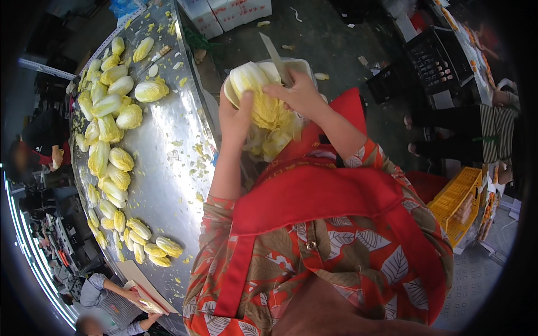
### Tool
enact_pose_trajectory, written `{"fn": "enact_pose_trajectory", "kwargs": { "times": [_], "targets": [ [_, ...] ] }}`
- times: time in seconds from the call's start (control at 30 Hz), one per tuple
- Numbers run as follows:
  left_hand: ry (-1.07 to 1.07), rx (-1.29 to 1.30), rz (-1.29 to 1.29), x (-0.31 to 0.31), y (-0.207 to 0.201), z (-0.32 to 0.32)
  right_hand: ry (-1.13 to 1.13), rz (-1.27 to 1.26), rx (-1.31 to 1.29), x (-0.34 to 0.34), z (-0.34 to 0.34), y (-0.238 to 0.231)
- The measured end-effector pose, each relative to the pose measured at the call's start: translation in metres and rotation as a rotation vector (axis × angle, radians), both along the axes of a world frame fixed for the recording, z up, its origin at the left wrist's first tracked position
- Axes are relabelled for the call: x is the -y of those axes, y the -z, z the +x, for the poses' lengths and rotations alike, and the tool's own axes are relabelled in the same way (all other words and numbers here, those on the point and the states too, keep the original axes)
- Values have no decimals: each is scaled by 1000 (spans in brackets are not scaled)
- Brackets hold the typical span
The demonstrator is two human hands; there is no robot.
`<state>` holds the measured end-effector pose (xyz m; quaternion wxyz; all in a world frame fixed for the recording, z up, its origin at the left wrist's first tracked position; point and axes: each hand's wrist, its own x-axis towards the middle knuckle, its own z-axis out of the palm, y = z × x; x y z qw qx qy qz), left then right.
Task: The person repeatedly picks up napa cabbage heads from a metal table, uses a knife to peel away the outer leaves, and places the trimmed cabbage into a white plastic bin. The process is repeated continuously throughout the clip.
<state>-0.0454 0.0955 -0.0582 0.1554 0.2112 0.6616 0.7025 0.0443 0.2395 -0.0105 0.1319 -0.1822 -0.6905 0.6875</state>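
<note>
A Chinese cabbage (251, 77) with a white base and yellow leafy end is held in front of my red apron (314, 196). My left hand (237, 115) supports it from the left side, its thumb along the leaves. My right hand (305, 96) grips a knife (273, 56), the blade pointing up and away. That hand's thumb also presses on the cabbage. Beneath both hands is a pale tub (307, 66) with loose yellow leaves (274, 143) in it. The knife's handle is hidden in my fingers.
At left, a metal table (168, 120) carries several Chinese cabbages (109, 106) and leaf scraps. A person in grey sleeves (103, 294) stands at its near end. White boxes (232, 11) lie ahead, black crates (440, 59) at far right, a yellow crate (457, 204) at right.
</note>
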Motion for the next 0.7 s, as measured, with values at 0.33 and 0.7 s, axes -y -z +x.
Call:
{"fn": "enact_pose_trajectory", "kwargs": {
  "times": [0.33, 0.7],
  "targets": [
    [208, 317, 233, 11, -14, 4, -98, 20, 47, -13, 10, -5],
    [310, 147, 113, 12, -28, 1, -43, -5, -21, -4, 8, 7]
  ]
}}
